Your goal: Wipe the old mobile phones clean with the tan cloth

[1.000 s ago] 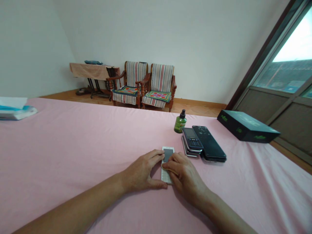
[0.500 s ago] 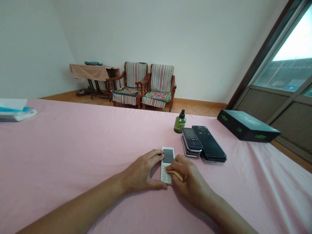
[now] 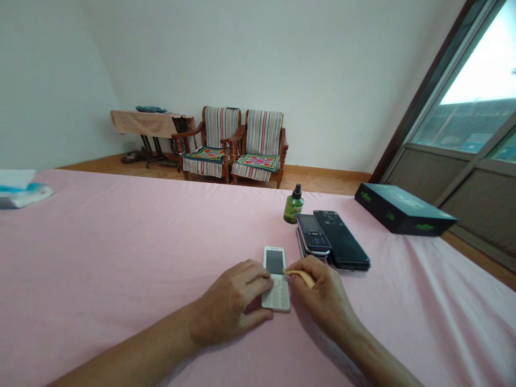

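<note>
A white keypad phone (image 3: 281, 297) lies face up on the pink cloth between my hands, its dark grey screen toward the far end. My left hand (image 3: 234, 298) bears on its left side, fingertips over the edge near the top of the keypad and thumb by the lower left corner. Pinched in my right hand (image 3: 322, 293) is a pale yellow strip (image 3: 305, 277) that looks like folded cloth. Its tip reaches the phone's right edge beside the bottom of the screen. My palm hides the rest of the strip.
Beyond my right hand are a stack of keypad phones (image 3: 314, 236) and a stack of black smartphones (image 3: 342, 239). A green spray bottle (image 3: 293, 205) stands behind them. A black box (image 3: 403, 209) lies far right, a white-and-blue packet (image 3: 24, 194) far left. Two wooden chairs (image 3: 260, 140) stand beyond.
My right hand has moved the strip's tip from the keypad up to the phone's right edge by the screen. My left fingers have slid down from the screen's upper left toward the keypad.
</note>
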`<state>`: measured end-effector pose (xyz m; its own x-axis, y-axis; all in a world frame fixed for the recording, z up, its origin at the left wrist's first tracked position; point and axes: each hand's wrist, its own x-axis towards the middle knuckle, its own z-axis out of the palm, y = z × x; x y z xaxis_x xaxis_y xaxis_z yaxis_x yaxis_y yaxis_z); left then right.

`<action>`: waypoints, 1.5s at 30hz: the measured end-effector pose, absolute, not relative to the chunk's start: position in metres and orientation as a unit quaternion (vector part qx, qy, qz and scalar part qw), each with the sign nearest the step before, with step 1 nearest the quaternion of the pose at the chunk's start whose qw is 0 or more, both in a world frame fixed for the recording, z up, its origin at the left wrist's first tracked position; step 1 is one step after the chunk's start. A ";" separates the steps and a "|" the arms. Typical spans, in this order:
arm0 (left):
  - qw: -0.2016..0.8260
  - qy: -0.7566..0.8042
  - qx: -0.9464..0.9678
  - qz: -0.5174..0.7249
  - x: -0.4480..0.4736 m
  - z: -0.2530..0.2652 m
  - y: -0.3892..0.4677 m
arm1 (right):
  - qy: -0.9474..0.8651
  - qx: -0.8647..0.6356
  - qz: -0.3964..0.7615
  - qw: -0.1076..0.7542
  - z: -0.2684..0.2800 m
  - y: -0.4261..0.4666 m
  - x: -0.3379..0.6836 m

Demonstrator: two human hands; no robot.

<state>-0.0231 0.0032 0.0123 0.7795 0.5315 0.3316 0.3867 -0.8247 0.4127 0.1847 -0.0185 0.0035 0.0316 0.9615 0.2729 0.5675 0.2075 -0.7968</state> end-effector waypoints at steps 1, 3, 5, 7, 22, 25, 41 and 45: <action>0.155 0.249 0.931 0.215 -0.022 0.014 0.001 | -0.651 -0.590 0.231 0.418 0.003 -0.018 0.185; 0.144 0.266 0.929 0.211 -0.021 0.014 -0.002 | -0.643 -0.600 0.224 0.419 0.003 -0.018 0.185; 0.145 0.287 0.921 0.218 -0.020 0.013 -0.005 | -0.640 -0.603 0.224 0.421 0.003 -0.017 0.185; 0.154 0.300 0.914 0.226 -0.019 0.010 -0.006 | -0.638 -0.599 0.231 0.426 0.001 -0.016 0.185; 0.186 0.302 0.899 0.257 -0.018 0.006 -0.005 | -0.477 -0.538 0.484 0.500 0.011 -0.023 0.171; 0.195 0.309 0.889 0.274 -0.017 0.009 -0.007 | -0.518 -0.524 0.446 0.508 0.010 -0.025 0.169; 0.129 0.252 0.873 0.397 -0.019 0.009 -0.011 | -0.669 -0.494 0.127 0.541 0.002 -0.018 0.179; 0.137 0.230 0.884 0.384 -0.023 0.009 -0.014 | -0.675 -0.499 0.058 0.540 0.001 -0.012 0.187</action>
<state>-0.0232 -0.0143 0.0092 0.5999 0.5113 0.6154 0.3011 -0.8569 0.4185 0.1873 -0.0117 0.0010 0.0811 0.7368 0.6713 0.6108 0.4955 -0.6176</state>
